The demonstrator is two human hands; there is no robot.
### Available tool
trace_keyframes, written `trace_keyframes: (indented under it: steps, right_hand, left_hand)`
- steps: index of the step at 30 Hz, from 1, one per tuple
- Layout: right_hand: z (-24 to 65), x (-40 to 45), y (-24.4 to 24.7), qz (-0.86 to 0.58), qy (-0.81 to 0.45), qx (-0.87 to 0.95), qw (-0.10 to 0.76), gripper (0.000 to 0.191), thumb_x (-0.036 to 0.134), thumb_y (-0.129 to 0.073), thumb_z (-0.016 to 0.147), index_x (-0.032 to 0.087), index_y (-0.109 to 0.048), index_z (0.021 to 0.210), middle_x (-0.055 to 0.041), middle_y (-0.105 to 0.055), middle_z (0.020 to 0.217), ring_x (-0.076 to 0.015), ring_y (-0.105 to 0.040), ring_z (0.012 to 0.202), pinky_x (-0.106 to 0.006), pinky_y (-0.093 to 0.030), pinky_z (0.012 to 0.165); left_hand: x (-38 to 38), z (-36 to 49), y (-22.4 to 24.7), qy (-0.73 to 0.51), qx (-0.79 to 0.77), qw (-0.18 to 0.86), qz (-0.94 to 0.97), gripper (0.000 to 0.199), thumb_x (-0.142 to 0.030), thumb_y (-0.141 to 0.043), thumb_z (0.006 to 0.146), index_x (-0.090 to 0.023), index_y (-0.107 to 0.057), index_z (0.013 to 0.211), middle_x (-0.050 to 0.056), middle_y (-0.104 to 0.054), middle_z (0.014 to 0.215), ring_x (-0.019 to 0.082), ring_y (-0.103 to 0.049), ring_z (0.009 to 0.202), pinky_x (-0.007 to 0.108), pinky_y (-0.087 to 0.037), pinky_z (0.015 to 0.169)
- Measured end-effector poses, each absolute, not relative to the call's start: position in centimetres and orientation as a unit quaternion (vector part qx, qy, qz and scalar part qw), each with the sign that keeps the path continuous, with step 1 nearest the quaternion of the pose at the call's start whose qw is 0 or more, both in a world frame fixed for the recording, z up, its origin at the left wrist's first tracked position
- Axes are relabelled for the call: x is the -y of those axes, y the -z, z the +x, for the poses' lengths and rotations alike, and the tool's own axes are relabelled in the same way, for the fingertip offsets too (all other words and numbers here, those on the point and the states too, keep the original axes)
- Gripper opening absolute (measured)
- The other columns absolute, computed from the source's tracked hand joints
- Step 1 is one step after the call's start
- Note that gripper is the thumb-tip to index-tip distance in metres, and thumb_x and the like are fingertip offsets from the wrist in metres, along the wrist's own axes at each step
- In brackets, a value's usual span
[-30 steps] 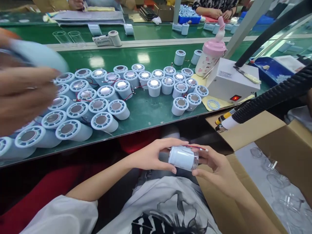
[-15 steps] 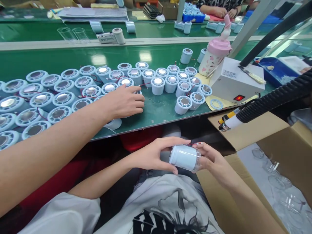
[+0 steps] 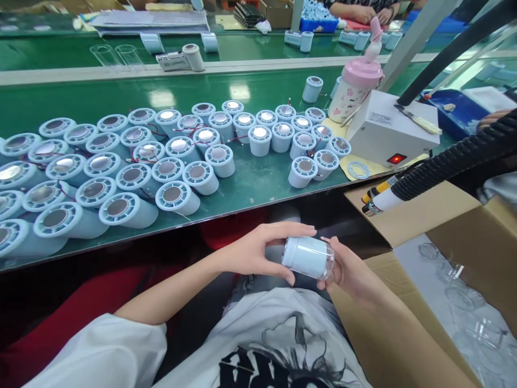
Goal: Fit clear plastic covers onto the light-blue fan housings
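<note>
Above my lap, a light blue cylindrical motor housing (image 3: 305,256) lies sideways inside a clear plastic cover (image 3: 329,262). Thumb and fingers of my left hand (image 3: 258,250) curve round its left end. My right hand (image 3: 343,264) grips the clear end on the right, with its fingertips partly hidden behind it. Many similar blue housings (image 3: 177,197), with silver discs on top and thin red and black wires, stand in rows on the green bench (image 3: 242,186).
An open cardboard box (image 3: 416,264) at the right holds clear covers (image 3: 464,296). A grey box with a lit red switch (image 3: 391,129) and a black hose (image 3: 456,161) stand near it. Behind are a pink-lidded cup (image 3: 357,89) and a co-worker's hands (image 3: 371,13).
Another person's arm that reached over the housings at left has gone from view. My right fingers have shifted down around the clear end; the red wire near them no longer shows.
</note>
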State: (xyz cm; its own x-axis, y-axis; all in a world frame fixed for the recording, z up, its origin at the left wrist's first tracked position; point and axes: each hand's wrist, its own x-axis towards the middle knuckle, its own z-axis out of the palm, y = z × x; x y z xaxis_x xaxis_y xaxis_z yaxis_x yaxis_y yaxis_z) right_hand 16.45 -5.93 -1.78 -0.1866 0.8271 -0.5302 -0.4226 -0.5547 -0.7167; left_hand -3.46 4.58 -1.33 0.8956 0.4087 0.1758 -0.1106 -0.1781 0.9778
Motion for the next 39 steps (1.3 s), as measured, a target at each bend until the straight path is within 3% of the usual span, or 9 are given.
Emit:
trace_keyframes:
  steps: [4, 10, 15, 19, 21, 23, 26, 31, 39]
  right_hand:
    - [16.6, 5.9, 2.1, -0.459, -0.78, 0.174, 0.388, 0.057, 0.067, -0.057, 0.078, 0.01, -0.065, 0.076, -0.0077, -0.068, 0.056, -0.0103, -0.062, 0.042, -0.011, -0.046, 0.037]
    - [16.5, 5.7, 1.5, -0.474, -0.804, 0.116, 0.339, 0.069, 0.053, -0.015, 0.098, 0.01, -0.065, 0.076, -0.0095, -0.068, 0.056, -0.008, -0.059, 0.038, -0.01, -0.042, 0.034]
    - [16.5, 6.2, 1.8, -0.531, -0.753, 0.23, 0.313, 0.067, 0.058, -0.015, 0.095, 0.011, -0.061, 0.08, -0.0079, -0.064, 0.058, -0.0129, -0.061, 0.042, -0.018, -0.046, 0.034]
    - [17.3, 7.0, 2.8, -0.612, -0.462, 0.491, 0.413, 0.024, 0.032, -0.048, 0.092, 0.019, -0.052, 0.112, -0.0111, -0.066, 0.107, -0.0206, -0.068, 0.088, -0.033, -0.058, 0.072]
    - [17.7, 7.2, 2.9, -0.552, -0.328, 0.626, 0.443, 0.047, 0.014, -0.054, 0.087, 0.028, -0.042, 0.13, -0.0093, -0.044, 0.142, -0.0236, -0.053, 0.121, -0.04, -0.051, 0.095]
    - [18.0, 7.3, 2.8, -0.471, -0.258, 0.721, 0.438, 0.064, 0.003, -0.055, 0.082, 0.036, -0.04, 0.135, -0.0025, -0.033, 0.151, -0.0236, -0.04, 0.133, -0.043, -0.043, 0.105]
    - [18.0, 7.3, 2.5, -0.47, -0.323, 0.699, 0.431, 0.062, 0.004, -0.061, 0.081, 0.039, -0.048, 0.131, 0.0003, -0.046, 0.143, -0.0208, -0.046, 0.129, -0.033, -0.048, 0.1]
    - [17.6, 7.4, 1.9, -0.492, -0.57, 0.468, 0.463, 0.047, 0.022, -0.069, 0.081, 0.042, -0.058, 0.122, 0.0032, -0.066, 0.117, -0.0153, -0.065, 0.099, -0.021, -0.056, 0.076]
    - [17.1, 7.2, 2.4, -0.571, -0.554, 0.439, 0.417, 0.046, 0.014, -0.07, 0.07, 0.027, -0.068, 0.114, -0.0001, -0.071, 0.093, -0.0116, -0.062, 0.065, -0.022, -0.052, 0.062]
  left_hand:
    - [-4.5, -3.4, 1.8, -0.211, -0.102, 0.639, 0.733, 0.075, -0.021, -0.083, 0.063, -0.029, -0.053, 0.132, 0.009, -0.048, 0.142, 0.028, -0.045, 0.131, 0.039, -0.04, 0.107]
    - [-4.0, -3.3, 1.1, -0.211, -0.112, 0.615, 0.752, 0.068, -0.021, -0.08, 0.068, -0.028, -0.054, 0.13, 0.01, -0.049, 0.139, 0.027, -0.045, 0.13, 0.033, -0.048, 0.097]
    - [-3.3, -3.4, 0.2, -0.187, -0.173, 0.609, 0.751, 0.062, -0.027, -0.074, 0.074, -0.024, -0.05, 0.13, 0.009, -0.054, 0.127, 0.023, -0.056, 0.114, 0.029, -0.051, 0.088]
    - [-3.0, -3.5, -0.2, -0.162, -0.218, 0.638, 0.72, 0.062, -0.03, -0.072, 0.076, -0.023, -0.046, 0.131, 0.01, -0.053, 0.128, 0.022, -0.058, 0.11, 0.03, -0.052, 0.088]
    - [-3.0, -3.5, -0.3, -0.152, -0.225, 0.663, 0.698, 0.061, -0.03, -0.071, 0.077, -0.022, -0.045, 0.131, 0.009, -0.053, 0.126, 0.02, -0.059, 0.105, 0.03, -0.053, 0.085]
    - [-3.1, -3.4, -0.4, -0.14, -0.229, 0.68, 0.683, 0.059, -0.032, -0.069, 0.079, -0.022, -0.044, 0.132, 0.009, -0.056, 0.121, 0.019, -0.061, 0.097, 0.029, -0.054, 0.079]
    - [-3.3, -3.4, -0.3, -0.129, -0.219, 0.697, 0.671, 0.061, -0.034, -0.068, 0.08, -0.023, -0.044, 0.135, 0.008, -0.059, 0.116, 0.018, -0.062, 0.093, 0.03, -0.054, 0.077]
    - [-3.6, -3.7, -0.1, -0.14, -0.174, 0.716, 0.661, 0.072, -0.022, -0.075, 0.074, -0.027, -0.044, 0.139, 0.01, -0.051, 0.135, 0.025, -0.054, 0.119, 0.039, -0.046, 0.099]
    - [-2.8, -3.4, 2.2, -0.111, -0.182, 0.799, 0.562, 0.077, -0.022, -0.07, 0.078, -0.028, -0.032, 0.145, 0.009, -0.053, 0.133, 0.023, -0.057, 0.113, 0.037, -0.046, 0.097]
